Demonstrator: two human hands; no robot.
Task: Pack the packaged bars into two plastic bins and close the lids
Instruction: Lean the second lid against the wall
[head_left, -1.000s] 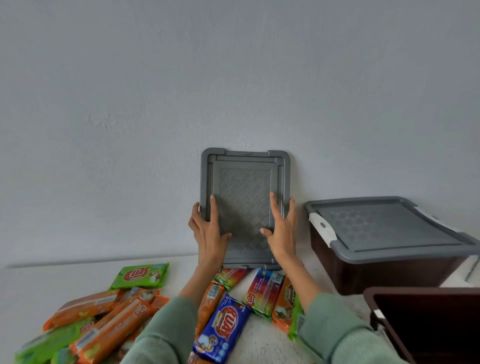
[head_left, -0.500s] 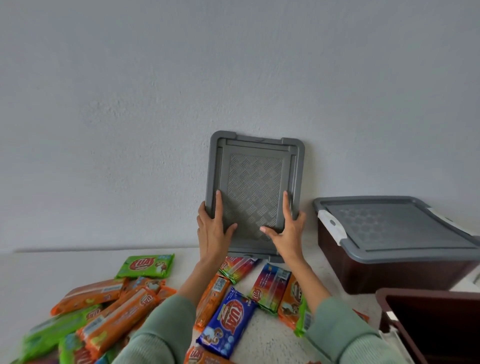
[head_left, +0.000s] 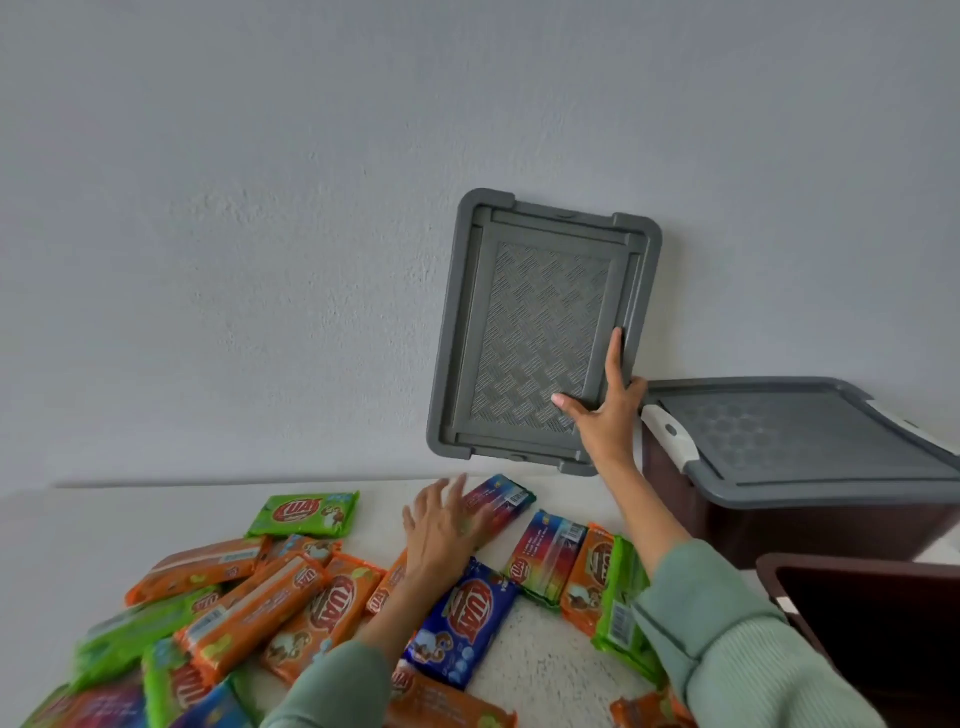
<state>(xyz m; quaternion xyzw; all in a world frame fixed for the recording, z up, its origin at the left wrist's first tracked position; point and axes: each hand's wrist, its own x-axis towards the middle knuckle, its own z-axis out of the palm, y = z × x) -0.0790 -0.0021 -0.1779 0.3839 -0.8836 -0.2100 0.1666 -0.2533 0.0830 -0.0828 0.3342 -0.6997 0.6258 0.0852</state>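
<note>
Head view gives me the right hand (head_left: 605, 415) gripping the grey lid (head_left: 540, 332) at its lower right corner, thumb laid across the patterned face, forefinger straight up along the inner rim and the other fingers hidden behind the edge. I see the lid standing upright and slightly tilted in front of the wall (head_left: 260, 208); I cannot tell whether it touches it. Just right of that hand sits the closed bin (head_left: 779, 519), brown, with its own lid (head_left: 795, 441) on and a white latch (head_left: 670, 434) facing the wrist. Below the right forearm, near the sleeve, I can make out the open bin (head_left: 872, 623). The left hand (head_left: 441, 525) is blurred, flat, fingers spread and holding nothing, low over the table (head_left: 156, 519). Its fingertips reach the rainbow bar (head_left: 501, 501); whether they touch it I cannot tell. The blue bar (head_left: 462, 623) lies under its wrist, the green bar (head_left: 306, 514) off to its left, and the orange bars (head_left: 249, 613) are heaped further left and nearer me.
</note>
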